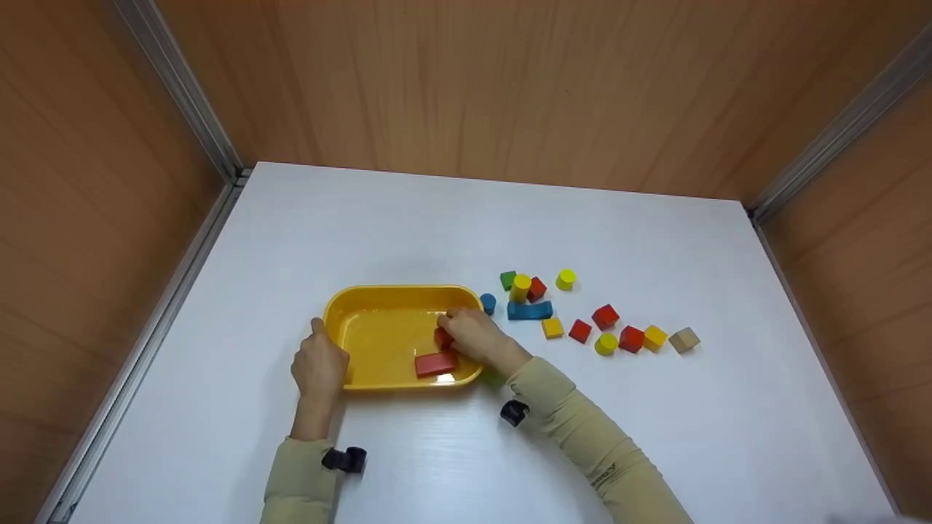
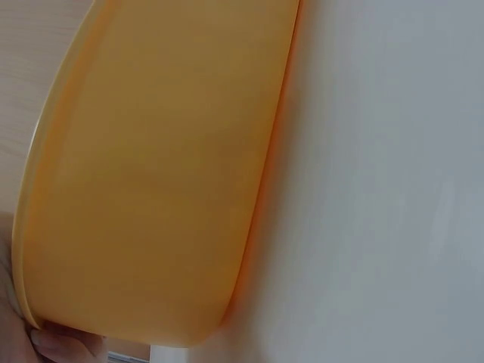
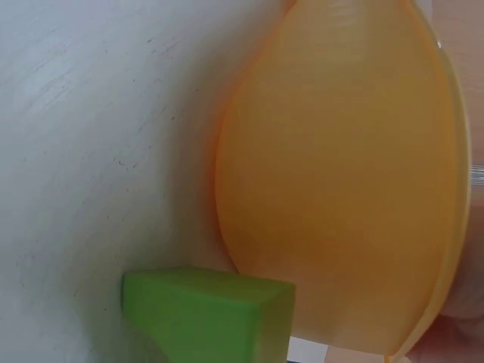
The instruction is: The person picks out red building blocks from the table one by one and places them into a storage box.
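A yellow tray (image 1: pixel 386 338) lies on the white table. My left hand (image 1: pixel 320 362) grips its left end; in the left wrist view the fingers (image 2: pixel 64 344) curl at the rim of the tray (image 2: pixel 151 174). Reaching over the right end, my right hand (image 1: pixel 473 335) has its fingertips on a red block (image 1: pixel 443 338) inside the tray, partly covered by the hand. Just in front of that block lies a longer red block (image 1: pixel 435 364). In the right wrist view, a green block (image 3: pixel 204 310) rests on the table beside the tray's outer wall.
Right of the tray are scattered several blocks: a blue cylinder (image 1: pixel 488 303), a blue curved block (image 1: pixel 530 311), a yellow cylinder (image 1: pixel 520 288), a green block (image 1: pixel 507 280), red cubes (image 1: pixel 605 316), yellow cubes (image 1: pixel 553 328) and a plain wooden cube (image 1: pixel 684 340). Wooden panels (image 1: pixel 466 87) stand around the table.
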Motion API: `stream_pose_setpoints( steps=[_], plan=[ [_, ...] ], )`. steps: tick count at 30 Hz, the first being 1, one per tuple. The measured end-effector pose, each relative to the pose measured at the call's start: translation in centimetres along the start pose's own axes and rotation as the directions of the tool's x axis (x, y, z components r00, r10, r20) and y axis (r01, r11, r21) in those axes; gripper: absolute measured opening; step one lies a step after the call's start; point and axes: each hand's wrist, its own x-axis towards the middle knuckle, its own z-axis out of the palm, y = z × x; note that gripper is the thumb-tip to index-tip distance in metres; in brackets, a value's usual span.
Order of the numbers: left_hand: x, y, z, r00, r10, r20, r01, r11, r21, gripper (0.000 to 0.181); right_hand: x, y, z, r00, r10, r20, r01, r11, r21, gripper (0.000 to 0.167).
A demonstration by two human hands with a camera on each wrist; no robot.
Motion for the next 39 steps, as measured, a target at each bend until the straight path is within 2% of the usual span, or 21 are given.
stream_pose_setpoints(
  steps=[9, 14, 19, 23, 28, 33, 39],
  plan=[
    [0.1, 0.1, 0.0, 1.0, -0.012, 0.004, 0.012, 1.0, 0.009, 0.035, -1.1, 0.1, -0.8, 0.999, 0.019, -0.036, -0.02, 1.0, -0.006, 0.029],
    [0.1, 0.2, 0.0, 1.0, 0.005, -0.009, -0.005, 1.0, 0.009, 0.035, -2.0, 0.0, -1.2, 0.995, 0.042, -0.094, -0.036, 0.997, 0.061, 0.03],
    [0.1, 0.2, 0.0, 1.0, 0.004, 0.006, -0.004, 1.0, 0.01, 0.035, -3.0, 0.0, -1.5, 0.984, 0.073, -0.162, -0.058, 0.994, 0.092, 0.032],
    [0.0, 0.2, -0.1, 1.0, -0.014, 0.02, 0.014, 1.0, 0.012, 0.037, -3.7, 0.2, -1.7, 0.97, 0.083, -0.23, -0.058, 0.992, 0.114, 0.031],
    [0.0, 0.2, -0.2, 0.999, -0.03, 0.031, 0.03, 1.0, 0.01, 0.039, -4.7, 0.5, -1.5, 0.941, 0.098, -0.325, -0.05, 0.987, 0.154, 0.028],
    [0.0, 0.3, -0.2, 0.999, -0.036, 0.036, 0.036, 0.999, 0.01, 0.04, -5.8, 0.8, -1.5, 0.918, 0.174, -0.357, -0.093, 0.968, 0.232, 0.026],
    [0.0, 0.2, -0.2, 0.999, -0.032, 0.031, 0.031, 0.999, 0.017, 0.041, -7.0, 1.4, -1.6, 0.891, 0.2, -0.408, -0.106, 0.964, 0.243, 0.022]
  ],
)
